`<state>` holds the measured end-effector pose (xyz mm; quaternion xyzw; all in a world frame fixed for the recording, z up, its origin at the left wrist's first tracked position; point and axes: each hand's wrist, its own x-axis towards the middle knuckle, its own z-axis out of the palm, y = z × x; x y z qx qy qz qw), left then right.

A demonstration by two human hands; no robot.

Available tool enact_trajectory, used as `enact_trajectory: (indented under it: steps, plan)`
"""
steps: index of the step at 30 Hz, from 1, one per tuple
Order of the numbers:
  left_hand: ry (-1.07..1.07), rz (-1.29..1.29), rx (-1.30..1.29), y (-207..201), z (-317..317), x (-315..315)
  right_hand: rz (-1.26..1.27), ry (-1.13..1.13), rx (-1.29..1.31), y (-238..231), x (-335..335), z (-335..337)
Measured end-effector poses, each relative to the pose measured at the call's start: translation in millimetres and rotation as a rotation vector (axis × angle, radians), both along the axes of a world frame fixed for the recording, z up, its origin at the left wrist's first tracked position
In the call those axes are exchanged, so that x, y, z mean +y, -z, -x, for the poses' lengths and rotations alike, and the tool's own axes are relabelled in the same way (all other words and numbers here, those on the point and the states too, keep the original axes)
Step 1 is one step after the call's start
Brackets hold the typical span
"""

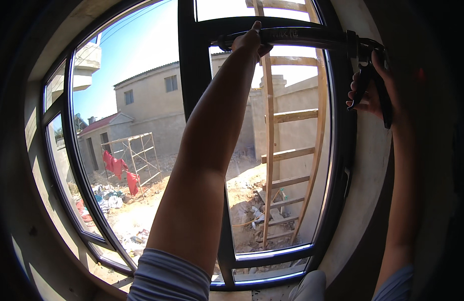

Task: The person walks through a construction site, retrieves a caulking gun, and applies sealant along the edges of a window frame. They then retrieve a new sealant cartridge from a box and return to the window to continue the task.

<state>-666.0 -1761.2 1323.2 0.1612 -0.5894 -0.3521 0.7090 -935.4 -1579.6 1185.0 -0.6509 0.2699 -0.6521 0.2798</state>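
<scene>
A: How far along are you?

B: Your black dispensing gun [307, 37] is already up, its barrel running from 12 to 1 o'clock in front of the upper part of the black window frame [192, 55]. Taking hold and raising it look done.

A: And your grip?

B: Both your hands are on this 1 tool. Your left hand [249, 42], at 12 o'clock, closes around the barrel near its left end. Your right hand [373, 98], at 2 o'clock, wraps the handle [385, 104]. A gap shows between its 2 arms, so I judge the squeeze incomplete.

A: What is left for you?

B: I cannot make out the gun's outlet, any material leaving it, or whether it touches the frame. You seem to be mid-work; how much remains, I cannot tell. The wooden ladder [294, 116], near 3 o'clock, stands beyond the glass.
</scene>
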Motion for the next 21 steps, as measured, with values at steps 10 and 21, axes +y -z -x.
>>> enact_trajectory:
  steps: [10,21]
  plan:
    - [0.035,-0.087,0.061,31,2,17,-0.024,0.056,0.026,7,13,10]
    - [0.074,-0.282,0.178,109,11,21,-0.08,0.082,-0.09,68,24,6]
